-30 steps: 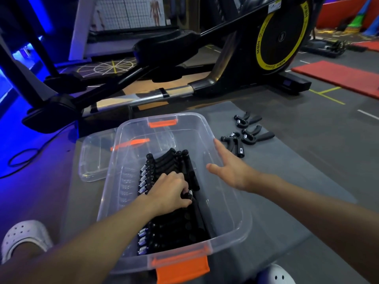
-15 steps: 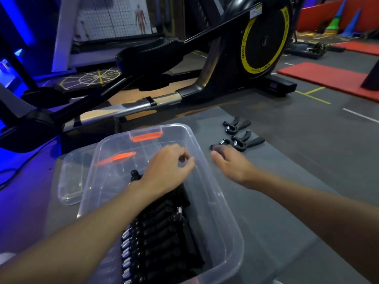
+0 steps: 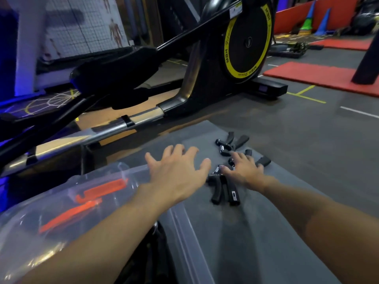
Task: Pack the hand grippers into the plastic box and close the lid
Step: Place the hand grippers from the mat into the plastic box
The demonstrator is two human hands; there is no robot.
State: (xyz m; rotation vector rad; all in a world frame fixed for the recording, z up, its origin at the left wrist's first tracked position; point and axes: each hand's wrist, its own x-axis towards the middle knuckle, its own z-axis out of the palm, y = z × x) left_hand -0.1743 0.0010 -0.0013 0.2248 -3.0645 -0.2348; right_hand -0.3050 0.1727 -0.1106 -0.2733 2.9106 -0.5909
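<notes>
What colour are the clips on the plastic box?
Orange: the clips stand out on the clear box, best in the head view.

- Ahead of me stands a black exercise machine (image 3: pixel 205 85) with a yellow-ringed flywheel (image 3: pixel 248 42).
- Right of the machine, red mats (image 3: pixel 307 76) lie on dark grey floor (image 3: pixel 287 124).
- Behind it, leftward, hangs what looks like a gridded anatomy chart (image 3: pixel 88 23).
- Far left of it, blue light (image 3: pixel 8 48) glows.

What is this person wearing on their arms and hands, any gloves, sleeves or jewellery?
Nothing that shows. The left hand and right hand are bare, without gloves, rings or a watch. The left forearm and right forearm are bare to the frame's edge, so no sleeve is in view.
</notes>
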